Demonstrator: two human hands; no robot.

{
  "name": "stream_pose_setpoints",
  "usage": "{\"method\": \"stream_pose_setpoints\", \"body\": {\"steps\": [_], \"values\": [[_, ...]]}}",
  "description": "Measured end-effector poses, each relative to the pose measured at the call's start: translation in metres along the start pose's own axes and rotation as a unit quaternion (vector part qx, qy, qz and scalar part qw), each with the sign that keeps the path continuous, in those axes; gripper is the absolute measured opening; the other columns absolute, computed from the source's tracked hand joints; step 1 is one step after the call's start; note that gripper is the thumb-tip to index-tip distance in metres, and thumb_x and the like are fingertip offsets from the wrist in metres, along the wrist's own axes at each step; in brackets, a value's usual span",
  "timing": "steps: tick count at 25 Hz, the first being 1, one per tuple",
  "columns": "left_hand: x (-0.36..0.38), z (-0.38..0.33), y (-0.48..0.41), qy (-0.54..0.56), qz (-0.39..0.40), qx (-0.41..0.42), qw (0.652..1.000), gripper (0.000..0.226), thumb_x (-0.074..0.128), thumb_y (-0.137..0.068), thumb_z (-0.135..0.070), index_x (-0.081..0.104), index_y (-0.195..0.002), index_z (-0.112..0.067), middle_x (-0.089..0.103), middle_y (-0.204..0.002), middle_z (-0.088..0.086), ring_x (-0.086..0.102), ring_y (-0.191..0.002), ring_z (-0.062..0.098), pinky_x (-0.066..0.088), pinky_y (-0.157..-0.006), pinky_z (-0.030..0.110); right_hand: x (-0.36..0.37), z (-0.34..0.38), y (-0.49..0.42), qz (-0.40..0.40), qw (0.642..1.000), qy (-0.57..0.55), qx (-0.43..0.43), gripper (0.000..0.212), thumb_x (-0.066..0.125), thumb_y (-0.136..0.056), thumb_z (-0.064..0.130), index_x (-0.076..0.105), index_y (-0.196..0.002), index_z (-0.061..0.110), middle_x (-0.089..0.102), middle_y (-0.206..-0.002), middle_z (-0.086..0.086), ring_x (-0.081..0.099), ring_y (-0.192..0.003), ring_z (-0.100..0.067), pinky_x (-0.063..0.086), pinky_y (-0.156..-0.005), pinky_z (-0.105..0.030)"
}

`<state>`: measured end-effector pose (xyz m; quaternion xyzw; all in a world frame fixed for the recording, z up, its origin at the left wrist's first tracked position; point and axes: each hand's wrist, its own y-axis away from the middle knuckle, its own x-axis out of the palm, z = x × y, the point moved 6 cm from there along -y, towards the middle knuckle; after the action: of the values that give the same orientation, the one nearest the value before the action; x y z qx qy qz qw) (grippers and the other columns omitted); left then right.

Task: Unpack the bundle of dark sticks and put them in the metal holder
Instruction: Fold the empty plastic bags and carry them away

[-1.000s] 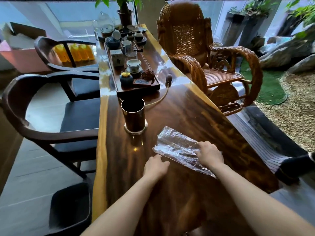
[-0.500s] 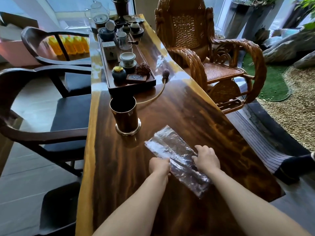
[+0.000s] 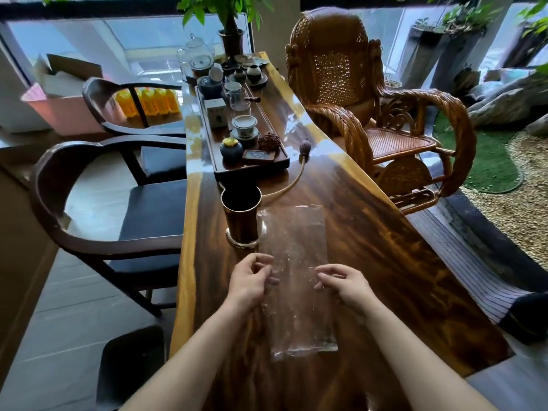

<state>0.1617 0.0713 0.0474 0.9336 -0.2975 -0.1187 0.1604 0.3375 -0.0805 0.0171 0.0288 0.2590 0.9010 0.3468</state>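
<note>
A clear plastic bag lies lengthwise on the dark wooden table, its far end beside the metal holder. The dark sticks inside are hard to tell from the wood showing through the plastic. The holder is a tall brass-coloured cup with a shiny base, upright just left of the bag. My left hand rests at the bag's left edge and my right hand at its right edge. Both have curled, parted fingers, with the fingertips touching the plastic.
A wooden tea tray with cups, jars and a glass teapot fills the far table. A rubber bulb on a hose lies beside it. Dark armchairs stand along the left edge, a rattan rocking chair on the right.
The bag has turned from slanting across the table to lying straight, with its far end by the holder. Both hands have loosened from gripping it to resting at its sides.
</note>
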Motion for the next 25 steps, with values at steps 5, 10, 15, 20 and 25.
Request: {"method": "stream_pose_setpoints", "body": {"steps": [5, 10, 15, 20, 25], "values": [[-0.053, -0.025, 0.026, -0.017, 0.042, 0.033, 0.998, 0.023, 0.063, -0.095, -0.006, 0.064, -0.115, -0.018, 0.075, -0.093, 0.014, 0.075, -0.075, 0.02, 0.058, -0.059, 0.027, 0.033, 0.044, 0.025, 0.03, 0.995, -0.082, -0.044, 0.006, 0.07, -0.09, 0.004, 0.074, -0.093, 0.008, 0.073, -0.066, -0.008, 0.049, -0.041, -0.01, 0.033, -0.036, -0.016], [-0.099, -0.027, 0.042, 0.097, 0.046, 0.019, 0.994, 0.033, 0.059, -0.093, 0.006, 0.076, -0.109, -0.017, 0.078, -0.084, 0.015, 0.072, -0.067, 0.019, 0.06, -0.059, 0.029, 0.063, 0.063, 0.039, 0.083, 0.986, -0.123, -0.081, 0.024, 0.063, -0.09, -0.004, 0.079, -0.098, 0.012, 0.06, -0.057, -0.007, 0.045, -0.036, -0.014, 0.033, -0.035, -0.019], [-0.13, -0.012, 0.044, 0.111, 0.037, -0.026, 0.993, 0.034, 0.054, -0.091, -0.006, 0.076, -0.103, -0.029, 0.077, -0.083, 0.015, 0.069, -0.063, 0.023, 0.055, -0.057, 0.032, 0.098, 0.057, 0.055, 0.129, 0.973, -0.183, -0.055, 0.028, 0.054, -0.089, -0.005, 0.078, -0.081, 0.007, 0.067, -0.065, -0.014, 0.052, -0.041, -0.019, 0.041, -0.04, -0.025], [-0.139, -0.019, 0.047, 0.145, 0.043, 0.017, 0.988, 0.03, 0.053, -0.092, 0.005, 0.079, -0.088, -0.009, 0.075, -0.078, 0.018, 0.069, -0.06, 0.022, 0.055, -0.053, 0.029, 0.11, 0.05, 0.066, 0.158, 0.965, -0.209, 0.003, 0.041, 0.054, -0.087, 0.037, 0.077, -0.077, 0.004, 0.069, -0.071, -0.014, 0.059, -0.054, -0.023, 0.041, -0.053, -0.032], [-0.15, -0.008, 0.056, 0.222, 0.08, -0.032, 0.971, 0.041, 0.044, -0.09, -0.024, 0.078, -0.087, -0.002, 0.074, -0.091, 0.019, 0.068, -0.082, 0.033, 0.052, -0.078, 0.041, 0.111, 0.061, 0.067, 0.1, 0.989, -0.095, -0.049, 0.016, 0.087, -0.073, 0.014, 0.075, -0.083, 0.008, 0.07, -0.073, -0.009, 0.064, -0.057, -0.017, 0.05, -0.052, -0.026]]}}
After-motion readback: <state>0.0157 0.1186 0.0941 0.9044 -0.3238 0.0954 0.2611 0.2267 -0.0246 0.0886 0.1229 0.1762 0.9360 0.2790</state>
